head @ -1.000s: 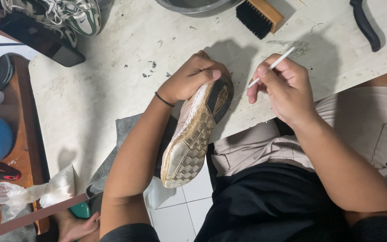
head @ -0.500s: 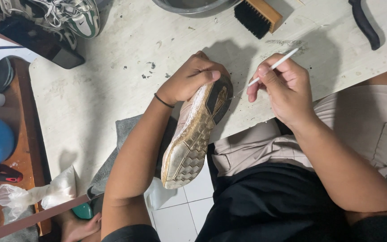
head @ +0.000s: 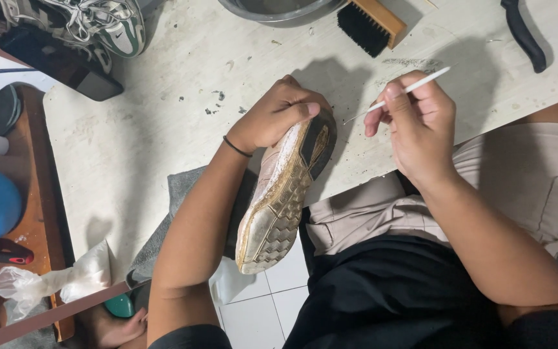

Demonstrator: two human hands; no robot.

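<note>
— Fingers of the left hand (head: 279,116) wrap the heel of a worn sneaker (head: 282,200), sole up, propped from the table (head: 163,129) edge down toward the lap. And the other?

— Pinched shut on a thin white stick (head: 414,84), the right hand (head: 414,123) holds its tip just beside the dark heel, not touching.

— So it looks like picking grit from the sole.

— Likely; bringing the tip into a groove calls for a steady heel.

— Any containers?

— One grey basin (head: 272,10) at the table's far edge, beside a black-bristled brush (head: 369,22); its contents cannot be told.
</note>
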